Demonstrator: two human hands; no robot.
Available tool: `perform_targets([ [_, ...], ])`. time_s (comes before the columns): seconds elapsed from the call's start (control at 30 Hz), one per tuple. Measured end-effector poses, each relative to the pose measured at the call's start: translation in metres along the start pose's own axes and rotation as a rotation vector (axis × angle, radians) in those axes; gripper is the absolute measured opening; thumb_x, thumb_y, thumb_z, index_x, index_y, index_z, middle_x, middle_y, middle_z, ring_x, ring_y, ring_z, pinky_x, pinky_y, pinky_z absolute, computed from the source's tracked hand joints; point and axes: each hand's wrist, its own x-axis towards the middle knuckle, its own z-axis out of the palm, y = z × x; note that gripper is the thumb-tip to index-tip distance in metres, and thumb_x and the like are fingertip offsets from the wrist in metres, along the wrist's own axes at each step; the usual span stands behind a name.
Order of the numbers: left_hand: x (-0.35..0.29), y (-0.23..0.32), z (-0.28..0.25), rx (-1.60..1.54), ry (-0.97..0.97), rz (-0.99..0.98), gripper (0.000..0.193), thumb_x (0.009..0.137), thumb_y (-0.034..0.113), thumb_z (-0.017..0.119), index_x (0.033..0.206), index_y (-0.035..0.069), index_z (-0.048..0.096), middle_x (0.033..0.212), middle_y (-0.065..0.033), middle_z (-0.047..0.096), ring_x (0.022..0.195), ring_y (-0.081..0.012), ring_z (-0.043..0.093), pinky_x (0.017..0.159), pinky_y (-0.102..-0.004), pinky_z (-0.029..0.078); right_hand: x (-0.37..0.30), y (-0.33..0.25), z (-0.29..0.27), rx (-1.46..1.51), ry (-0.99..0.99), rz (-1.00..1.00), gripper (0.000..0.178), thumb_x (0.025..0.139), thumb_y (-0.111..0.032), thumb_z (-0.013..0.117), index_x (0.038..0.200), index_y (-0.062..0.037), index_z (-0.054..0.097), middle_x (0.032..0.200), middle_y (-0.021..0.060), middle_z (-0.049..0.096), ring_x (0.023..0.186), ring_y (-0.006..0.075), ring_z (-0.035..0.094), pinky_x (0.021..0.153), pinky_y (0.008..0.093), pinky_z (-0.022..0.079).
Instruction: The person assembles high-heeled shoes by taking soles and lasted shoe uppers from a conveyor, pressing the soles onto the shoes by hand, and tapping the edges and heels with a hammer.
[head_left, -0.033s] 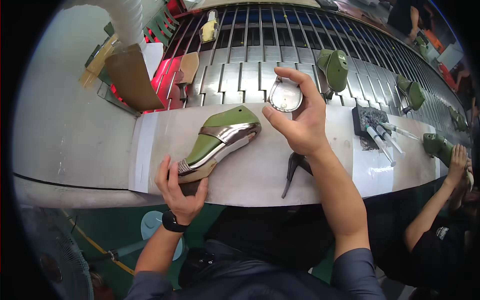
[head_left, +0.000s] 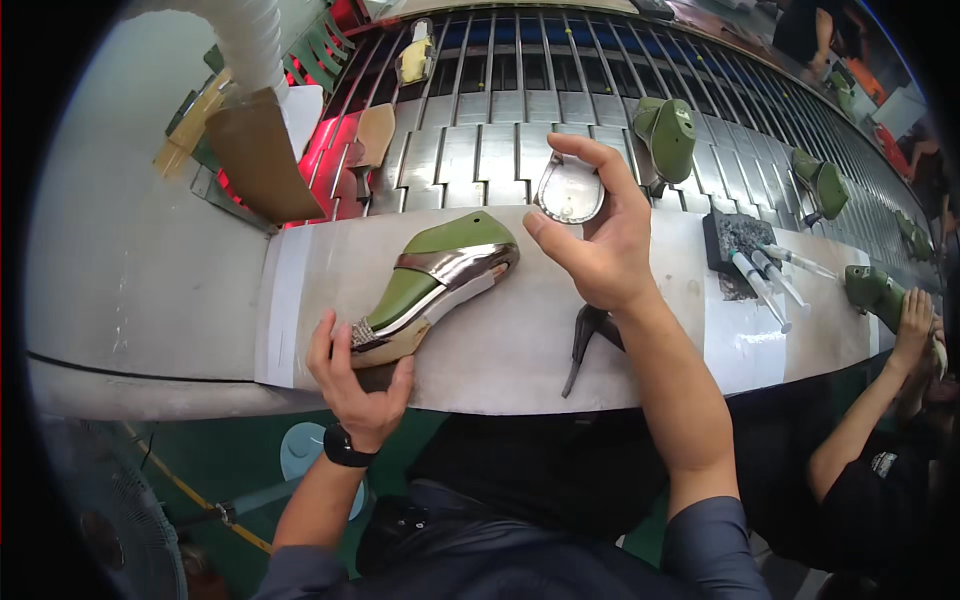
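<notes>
A silver shoe upper on a green shoe last [head_left: 445, 270] lies on its side on the pale bench, toe toward me at the lower left. My left hand [head_left: 358, 395] grips its toe, fingers on one side and thumb on the other, beside a sparkling band. Raised to the right of the shoe, my right hand [head_left: 610, 235] pinches a D-shaped silvery piece [head_left: 571, 192] between thumb and forefinger. That piece has a pale flat face and a shiny rim. Below it a black angled object [head_left: 583, 345] rests on the bench, partly hidden by my right forearm.
Beyond the bench runs a slatted metal conveyor [head_left: 480, 150] with green lasts [head_left: 672, 140] on it. Several syringes [head_left: 765, 280] lean on a dark speckled block [head_left: 735, 245]. A brown board [head_left: 255, 155] stands at the left. At far right a co-worker's hands [head_left: 915, 325] hold another last.
The shoe on its last has shifted very slightly left and tilted a little under my left hand. My right hand and the silvery piece stay in place.
</notes>
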Motion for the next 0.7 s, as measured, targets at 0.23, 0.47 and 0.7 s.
perform_targets([
  [0.23, -0.001, -0.005, 0.001, 0.002, 0.002, 0.012, 0.079, 0.079, 0.017, 0.082, 0.146, -0.003, 0.046, 0.149, -0.03, 0.049, 0.131, -0.0457, 0.051, 0.11, -0.0536, 0.04, -0.001, 0.004, 0.002, 0.034, -0.014, 0.057, 0.057, 0.081, 0.002, 0.077, 0.134, 0.0044, 0.056, 0.11, 0.0071, 0.064, 0.098, 0.0107, 0.062, 0.089, 0.0267, 0.05],
  [0.47, -0.002, -0.007, -0.004, -0.005, 0.01, 0.022, 0.078, 0.08, 0.015, 0.079, 0.148, -0.003, 0.044, 0.152, -0.0285, 0.047, 0.136, -0.0452, 0.048, 0.115, -0.0538, 0.037, 0.003, 0.014, -0.002, -0.071, -0.026, 0.078, 0.047, 0.086, -0.001, 0.075, 0.13, 0.0048, 0.059, 0.107, 0.0089, 0.068, 0.099, 0.0121, 0.065, 0.089, 0.0272, 0.052],
  [0.7, 0.003, -0.005, -0.001, -0.025, 0.037, 0.03, 0.076, 0.08, 0.016, 0.079, 0.147, -0.003, 0.046, 0.148, -0.0275, 0.051, 0.132, -0.0457, 0.05, 0.112, -0.0547, 0.039, 0.018, 0.02, -0.001, -0.339, 0.13, 0.082, 0.038, 0.089, -0.019, 0.075, 0.12, 0.0032, 0.066, 0.109, 0.0128, 0.073, 0.097, 0.0215, 0.07, 0.09, 0.0322, 0.054],
])
